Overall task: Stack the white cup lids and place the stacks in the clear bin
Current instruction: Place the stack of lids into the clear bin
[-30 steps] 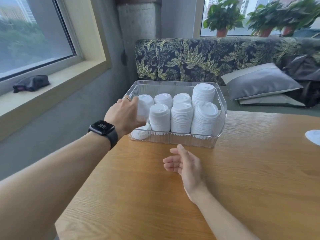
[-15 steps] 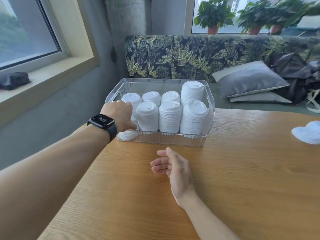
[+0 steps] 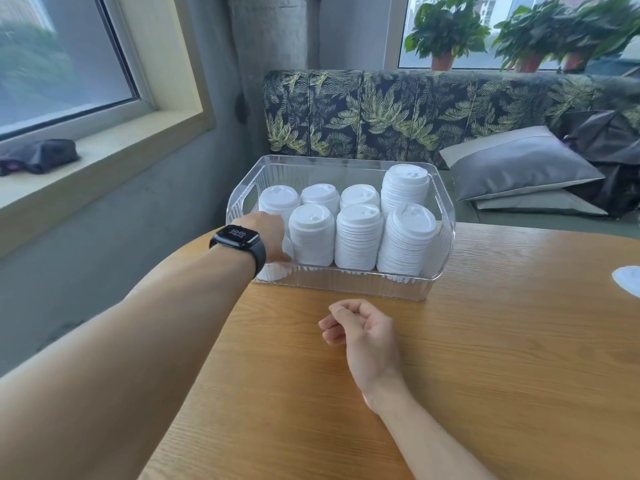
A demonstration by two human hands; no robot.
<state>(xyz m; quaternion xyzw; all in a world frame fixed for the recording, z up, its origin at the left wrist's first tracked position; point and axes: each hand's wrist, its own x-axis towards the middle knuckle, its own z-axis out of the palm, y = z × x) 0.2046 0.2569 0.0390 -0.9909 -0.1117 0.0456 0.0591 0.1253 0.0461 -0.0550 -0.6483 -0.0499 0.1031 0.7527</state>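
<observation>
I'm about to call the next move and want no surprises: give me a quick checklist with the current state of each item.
1. Bin sits flat on the table: ok.
2. Seven stacks upright in the bin, e.g. the tall back one: ok.
3. Left hand reaches into the bin's near left corner, over a short stack: ok.
4. Left hand's grip on that stack: cannot tell, the fingers are hidden.
5. Right hand rests on the table, loosely curled and holding nothing, apart from the bin: ok.
6. All lids binned: not ok, loose lids lie at the table's right edge.
</observation>
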